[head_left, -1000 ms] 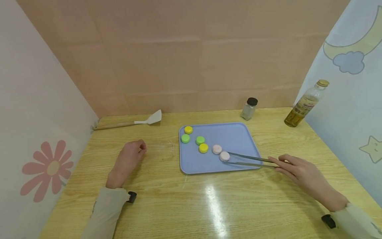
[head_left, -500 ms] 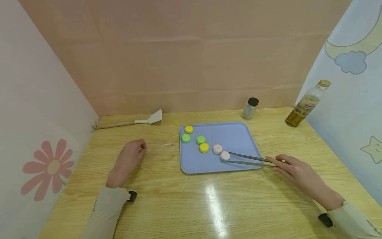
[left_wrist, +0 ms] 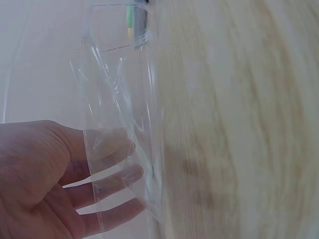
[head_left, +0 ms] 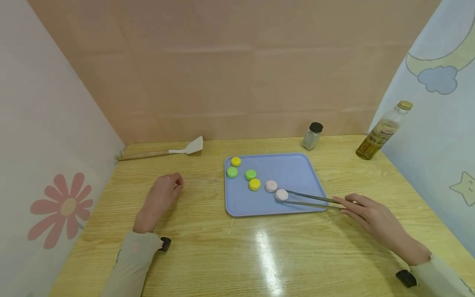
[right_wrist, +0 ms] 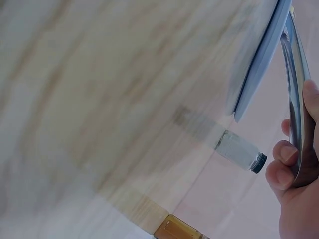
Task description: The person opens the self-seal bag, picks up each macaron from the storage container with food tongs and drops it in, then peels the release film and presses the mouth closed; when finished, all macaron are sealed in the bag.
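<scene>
My right hand point(head_left: 378, 218) grips long metal tongs point(head_left: 311, 203), also seen side-on in the right wrist view. Between the tong tips lies a pale pink macaron point(head_left: 281, 195) on the blue tray point(head_left: 297, 169). Another pale pink macaron point(head_left: 271, 186) lies right beside it. Farther left on the tray are a yellow macaron point(head_left: 254, 184), a green macaron point(head_left: 250, 175), a second green one point(head_left: 232, 172) and a second yellow one point(head_left: 236, 161). Left of the tray, my left hand point(head_left: 159, 200) pinches the end of a clear plastic bag point(left_wrist: 112, 89), whose mouth points towards the tray.
A white spatula point(head_left: 193, 146) with a wooden handle lies at the back left. Behind the tray stands a small glass jar point(head_left: 311, 139) with a black lid. A bottle of amber liquid point(head_left: 375, 140) stands at the back right. Walls enclose the table point(head_left: 208, 251) on three sides.
The tong tips have closed in around the nearer pink macaron, which stays on the tray. The left hand keeps its place on the bag. The head view has shifted slightly.
</scene>
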Demonstrator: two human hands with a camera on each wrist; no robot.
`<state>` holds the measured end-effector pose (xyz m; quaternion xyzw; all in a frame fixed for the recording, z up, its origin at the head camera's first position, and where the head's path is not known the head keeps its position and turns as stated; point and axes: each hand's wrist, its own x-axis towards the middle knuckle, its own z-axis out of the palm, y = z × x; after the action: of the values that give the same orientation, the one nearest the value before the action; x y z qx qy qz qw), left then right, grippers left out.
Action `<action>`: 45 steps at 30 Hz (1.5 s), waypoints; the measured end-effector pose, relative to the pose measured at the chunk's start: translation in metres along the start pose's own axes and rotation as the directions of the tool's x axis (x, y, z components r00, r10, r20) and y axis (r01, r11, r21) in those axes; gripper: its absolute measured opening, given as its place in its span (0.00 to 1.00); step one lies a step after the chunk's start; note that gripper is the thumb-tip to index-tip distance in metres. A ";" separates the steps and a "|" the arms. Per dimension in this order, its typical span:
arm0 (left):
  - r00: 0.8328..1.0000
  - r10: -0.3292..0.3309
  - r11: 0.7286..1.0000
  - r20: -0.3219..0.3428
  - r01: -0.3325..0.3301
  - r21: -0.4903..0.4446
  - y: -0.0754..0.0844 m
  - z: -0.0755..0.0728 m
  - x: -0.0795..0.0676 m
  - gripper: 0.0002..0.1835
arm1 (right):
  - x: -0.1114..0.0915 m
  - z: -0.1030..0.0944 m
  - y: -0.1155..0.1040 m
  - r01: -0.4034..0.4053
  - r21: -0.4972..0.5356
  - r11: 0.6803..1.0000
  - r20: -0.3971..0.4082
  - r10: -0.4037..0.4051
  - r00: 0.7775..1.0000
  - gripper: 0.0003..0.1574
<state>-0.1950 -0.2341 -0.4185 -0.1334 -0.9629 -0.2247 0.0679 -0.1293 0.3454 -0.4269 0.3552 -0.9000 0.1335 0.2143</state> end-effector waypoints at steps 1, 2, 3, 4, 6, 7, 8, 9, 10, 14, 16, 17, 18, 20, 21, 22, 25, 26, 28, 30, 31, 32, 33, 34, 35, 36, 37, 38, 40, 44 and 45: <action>1.000 -0.001 1.000 0.002 0.001 0.001 0.000 0.000 0.000 0.04 | 0.000 -0.001 0.000 0.002 -0.002 1.000 -0.004 -0.002 1.000 0.24; 1.000 -0.002 1.000 0.002 0.002 0.003 0.000 0.000 0.000 0.04 | 0.000 -0.002 0.000 0.006 -0.003 1.000 -0.008 -0.006 1.000 0.21; 1.000 -0.001 1.000 0.002 0.001 0.005 -0.001 0.001 0.000 0.04 | 0.000 -0.003 0.000 0.007 -0.003 1.000 -0.012 -0.007 1.000 0.19; 1.000 -0.002 1.000 0.004 0.002 0.005 -0.001 0.001 0.000 0.04 | 0.000 -0.004 0.000 0.008 -0.004 1.000 -0.015 -0.008 1.000 0.19; 1.000 -0.004 1.000 0.004 0.004 0.008 -0.001 0.001 0.001 0.04 | 0.000 -0.005 -0.001 0.008 -0.005 1.000 -0.026 -0.008 1.000 0.23; 1.000 -0.006 1.000 0.005 0.006 0.009 -0.001 0.001 0.001 0.04 | 0.001 -0.006 -0.002 0.009 -0.003 1.000 -0.031 -0.009 0.999 0.25; 1.000 -0.007 1.000 0.005 0.007 0.009 -0.001 0.001 0.001 0.03 | 0.002 -0.007 -0.002 0.008 -0.002 1.000 -0.034 -0.008 0.999 0.27; 1.000 -0.007 1.000 0.005 0.007 0.009 -0.001 0.001 0.001 0.03 | 0.003 -0.008 -0.003 0.006 0.000 1.000 -0.033 -0.006 0.999 0.29; 1.000 -0.007 1.000 0.003 0.006 0.009 -0.001 0.001 0.001 0.03 | 0.004 -0.009 -0.004 0.006 0.001 1.000 -0.033 -0.006 0.999 0.31; 1.000 -0.001 1.000 -0.003 0.001 0.011 0.000 0.000 0.000 0.04 | 0.016 -0.009 -0.011 0.032 -0.003 0.999 -0.059 -0.032 0.998 0.31; 1.000 -0.001 1.000 -0.003 0.001 0.012 0.001 -0.001 0.000 0.04 | 0.024 -0.006 -0.015 0.057 -0.002 0.998 -0.085 -0.057 0.995 0.31; 1.000 -0.002 1.000 -0.002 0.002 0.012 0.001 -0.001 -0.001 0.03 | 0.029 -0.004 -0.017 0.072 -0.005 0.997 -0.101 -0.072 0.992 0.30; 1.000 -0.002 1.000 0.000 0.002 0.011 0.001 -0.002 -0.001 0.03 | 0.033 -0.002 -0.019 0.082 -0.003 0.997 -0.113 -0.082 0.990 0.30; 1.000 -0.001 1.000 0.000 0.001 0.010 0.002 -0.002 -0.001 0.03 | 0.042 0.004 -0.023 0.101 -0.003 0.995 -0.132 -0.101 0.986 0.30; 1.000 0.002 1.000 -0.001 -0.002 0.009 0.002 -0.003 0.000 0.03 | 0.047 0.007 -0.025 0.109 -0.005 0.994 -0.139 -0.109 0.984 0.29; 1.000 0.005 1.000 -0.004 -0.005 0.010 0.002 -0.003 0.000 0.03 | 0.052 0.010 -0.027 0.115 -0.008 0.993 -0.146 -0.115 0.983 0.29; 1.000 0.008 1.000 -0.010 -0.008 0.005 0.002 -0.003 0.000 0.03 | 0.067 0.019 -0.032 0.114 -0.006 0.993 -0.149 -0.114 0.982 0.29; 1.000 0.008 1.000 -0.012 -0.008 0.003 0.002 -0.003 0.000 0.03 | 0.072 0.022 -0.034 0.111 -0.004 0.994 -0.147 -0.110 0.983 0.29; 1.000 0.008 1.000 -0.016 -0.008 -0.004 0.002 -0.003 0.001 0.03 | 0.082 0.029 -0.038 0.111 -0.001 0.994 -0.151 -0.110 0.982 0.30; 1.000 0.010 1.000 -0.015 -0.010 -0.016 0.002 -0.002 0.001 0.03 | 0.093 0.036 -0.042 0.114 0.005 0.994 -0.151 -0.112 0.982 0.31; 1.000 0.010 1.000 -0.014 -0.010 -0.020 0.002 -0.002 0.001 0.03 | 0.098 0.041 -0.044 0.120 0.005 0.993 -0.154 -0.118 0.981 0.32; 1.000 0.009 1.000 -0.013 -0.010 -0.025 0.002 -0.002 0.001 0.03 | 0.103 0.045 -0.046 0.125 0.007 0.992 -0.151 -0.122 0.981 0.33; 1.000 0.010 1.000 -0.014 -0.010 -0.027 0.002 -0.002 0.001 0.03 | 0.109 0.049 -0.048 0.133 0.010 0.991 -0.149 -0.130 0.980 0.34; 1.000 0.011 0.999 -0.014 -0.011 -0.032 0.002 -0.002 0.001 0.03 | 0.113 0.053 -0.050 0.137 0.015 0.990 -0.142 -0.134 0.981 0.34; 1.000 0.013 0.999 -0.011 -0.013 -0.034 0.002 -0.002 0.001 0.03 | 0.118 0.057 -0.052 0.143 0.017 0.990 -0.133 -0.139 0.981 0.34; 1.000 0.014 0.999 -0.013 -0.014 -0.037 0.002 -0.002 0.001 0.03 | 0.122 0.062 -0.053 0.148 0.018 0.989 -0.126 -0.144 0.982 0.35; 1.000 0.016 0.999 -0.013 -0.017 -0.039 0.002 -0.002 0.001 0.03 | 0.126 0.065 -0.055 0.151 0.020 0.988 -0.119 -0.148 0.982 0.34; 1.000 0.020 0.999 -0.012 -0.020 -0.042 0.002 -0.002 0.001 0.03 | 0.129 0.068 -0.056 0.149 0.025 0.989 -0.106 -0.145 0.984 0.33; 1.000 0.028 0.998 -0.012 -0.029 -0.047 0.001 -0.002 0.001 0.03 | 0.134 0.074 -0.060 0.142 0.044 0.989 -0.087 -0.138 0.987 0.25; 0.999 0.043 0.998 -0.021 -0.044 -0.050 0.001 -0.001 0.001 0.03 | 0.146 0.083 -0.067 0.119 0.083 0.989 -0.060 -0.114 0.992 0.25; 0.999 0.047 0.998 -0.025 -0.048 -0.049 0.001 -0.002 0.001 0.03 | 0.150 0.085 -0.069 0.118 0.086 0.989 -0.055 -0.114 0.992 0.27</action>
<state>-0.1960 -0.2340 -0.4165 -0.1552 -0.9526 -0.2486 0.0812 -0.2039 0.1758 -0.4228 0.4129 -0.8653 0.1697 0.2279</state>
